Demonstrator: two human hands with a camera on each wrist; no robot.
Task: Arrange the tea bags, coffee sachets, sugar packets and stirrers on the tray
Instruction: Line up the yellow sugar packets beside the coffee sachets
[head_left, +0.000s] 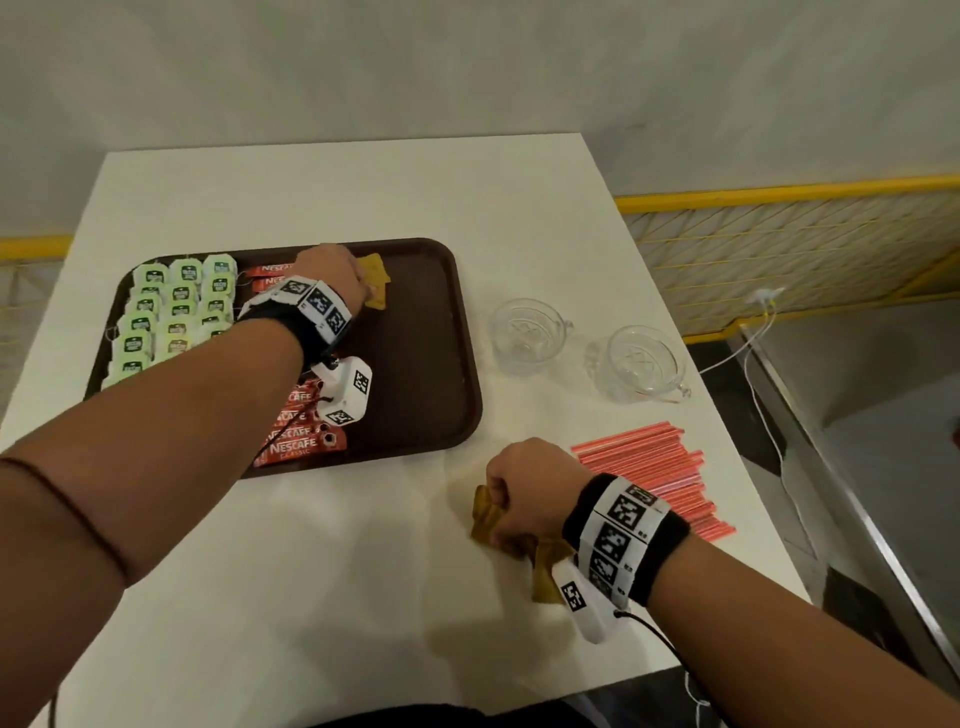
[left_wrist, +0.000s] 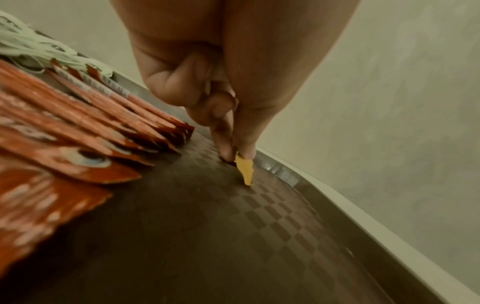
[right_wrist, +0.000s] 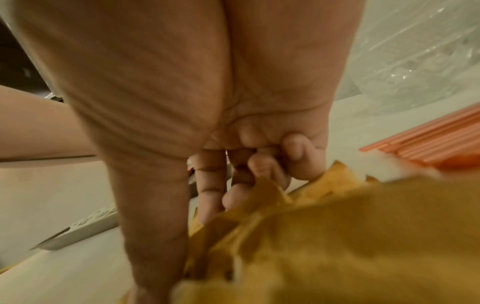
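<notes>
A brown tray (head_left: 415, 338) lies on the left of the white table. Green tea bags (head_left: 176, 306) fill its left end in rows, and red coffee sachets (head_left: 298, 441) lie beside them. My left hand (head_left: 332, 270) reaches to the tray's far middle. Its thumb and forefinger pinch a yellow sugar packet (left_wrist: 245, 170) that touches the tray floor, with more packets (head_left: 376, 283) lying there. My right hand (head_left: 524, 483) is on the table in front of the tray, its fingers curled round a loose heap of brown sugar packets (head_left: 488, 519). Red stirrers (head_left: 654, 467) lie to its right.
Two glass cups (head_left: 527, 335) (head_left: 641, 364) stand right of the tray. The tray's right half is bare. The table's right edge (head_left: 727, 441) runs close behind the stirrers, with a yellow mesh barrier (head_left: 779, 234) beyond it.
</notes>
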